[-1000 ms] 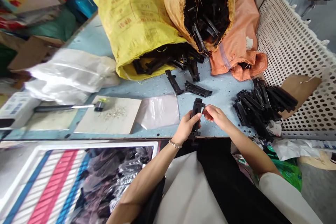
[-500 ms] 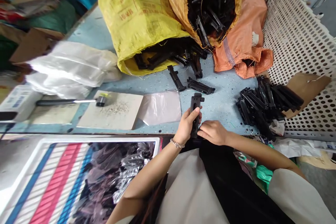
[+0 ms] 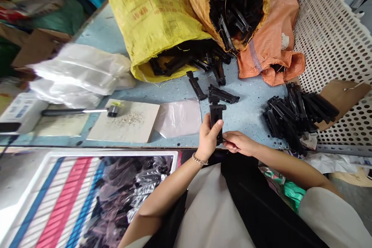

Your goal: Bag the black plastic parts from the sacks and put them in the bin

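Seemingly, a black part (image 3: 216, 117), gripped by the left hand (image 3: 207, 138), is being adjusted at the desk (image 3: 244, 118); whether the right hand (image 3: 240, 143) grips cannot be told; steadiness is probably being demanded next.

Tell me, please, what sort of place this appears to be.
Probably a workshop: a yellow woven sack has black parts at its mouth, a hammer lies partly on a littered board, and the left hand holds a black plastic-looking piece.
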`<state>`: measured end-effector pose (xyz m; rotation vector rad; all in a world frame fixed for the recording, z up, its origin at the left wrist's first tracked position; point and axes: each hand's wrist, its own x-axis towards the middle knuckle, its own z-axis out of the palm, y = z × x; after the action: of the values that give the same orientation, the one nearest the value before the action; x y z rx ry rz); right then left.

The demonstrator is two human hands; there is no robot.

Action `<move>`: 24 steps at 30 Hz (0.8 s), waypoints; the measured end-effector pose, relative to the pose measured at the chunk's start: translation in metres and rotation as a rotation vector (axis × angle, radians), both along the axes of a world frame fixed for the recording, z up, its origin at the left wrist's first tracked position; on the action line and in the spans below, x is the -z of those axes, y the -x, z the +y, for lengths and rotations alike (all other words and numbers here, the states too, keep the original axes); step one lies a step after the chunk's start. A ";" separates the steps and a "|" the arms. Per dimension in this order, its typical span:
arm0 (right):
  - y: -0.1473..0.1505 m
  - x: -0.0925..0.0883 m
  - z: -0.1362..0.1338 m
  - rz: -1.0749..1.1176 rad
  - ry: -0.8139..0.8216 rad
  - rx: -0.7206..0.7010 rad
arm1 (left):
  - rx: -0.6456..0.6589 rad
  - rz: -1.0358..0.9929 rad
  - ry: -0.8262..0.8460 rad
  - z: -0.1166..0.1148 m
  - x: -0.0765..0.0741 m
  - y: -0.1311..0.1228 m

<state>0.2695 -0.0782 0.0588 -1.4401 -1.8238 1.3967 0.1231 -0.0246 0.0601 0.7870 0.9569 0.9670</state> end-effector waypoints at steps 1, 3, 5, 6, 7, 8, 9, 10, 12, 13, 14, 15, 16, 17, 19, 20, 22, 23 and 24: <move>-0.001 0.000 0.001 0.000 0.033 -0.038 | 0.013 -0.011 -0.001 0.000 0.000 0.000; -0.007 -0.006 0.003 -0.075 -0.044 -0.088 | 0.064 -0.078 0.076 0.002 0.000 0.001; -0.012 -0.015 0.007 -0.226 -0.283 -0.109 | 0.093 -0.143 0.191 0.007 -0.002 0.001; -0.013 -0.020 0.008 -0.291 -0.402 -0.137 | 0.102 -0.168 0.232 0.009 -0.003 0.000; -0.013 -0.023 0.009 -0.325 -0.483 -0.175 | 0.114 -0.187 0.260 0.010 -0.004 0.000; -0.012 -0.024 0.010 -0.317 -0.507 -0.199 | 0.126 -0.198 0.279 0.011 -0.005 -0.001; -0.009 -0.024 0.009 -0.261 -0.462 -0.188 | 0.133 -0.202 0.286 0.010 -0.006 -0.001; -0.006 -0.022 0.009 -0.178 -0.369 -0.143 | 0.121 -0.195 0.272 0.009 -0.006 -0.001; 0.000 -0.015 0.006 -0.013 -0.154 -0.022 | 0.059 -0.155 0.178 0.005 -0.006 -0.001; 0.002 -0.012 0.005 0.045 -0.057 0.006 | 0.027 -0.127 0.113 0.003 -0.006 -0.001; 0.003 -0.009 0.004 0.085 0.024 -0.001 | 0.009 -0.106 0.062 0.002 -0.006 0.000; 0.003 -0.008 0.004 0.101 0.079 -0.026 | 0.013 -0.097 0.042 0.001 -0.006 0.001; 0.002 -0.009 0.004 0.094 0.100 -0.057 | 0.031 -0.103 0.057 0.002 -0.006 0.002; 0.000 -0.010 0.005 0.071 0.087 -0.069 | 0.052 -0.120 0.098 0.003 -0.007 0.003; -0.005 -0.016 0.009 -0.022 -0.058 -0.060 | 0.076 -0.164 0.194 0.007 -0.009 0.004; -0.006 -0.018 0.010 -0.067 -0.157 -0.055 | 0.084 -0.179 0.223 0.008 -0.011 0.004; -0.005 -0.019 0.011 -0.076 -0.235 -0.051 | 0.085 -0.187 0.231 0.010 -0.013 0.003; -0.003 -0.018 0.010 -0.048 -0.213 -0.043 | 0.075 -0.183 0.213 0.009 -0.013 0.003; -0.001 -0.015 0.009 -0.011 -0.155 -0.036 | 0.055 -0.175 0.187 0.009 -0.014 0.002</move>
<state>0.2701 -0.0690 0.0743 -1.3452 -1.9281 1.2362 0.1210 -0.0156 0.0737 0.5593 0.8546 0.8698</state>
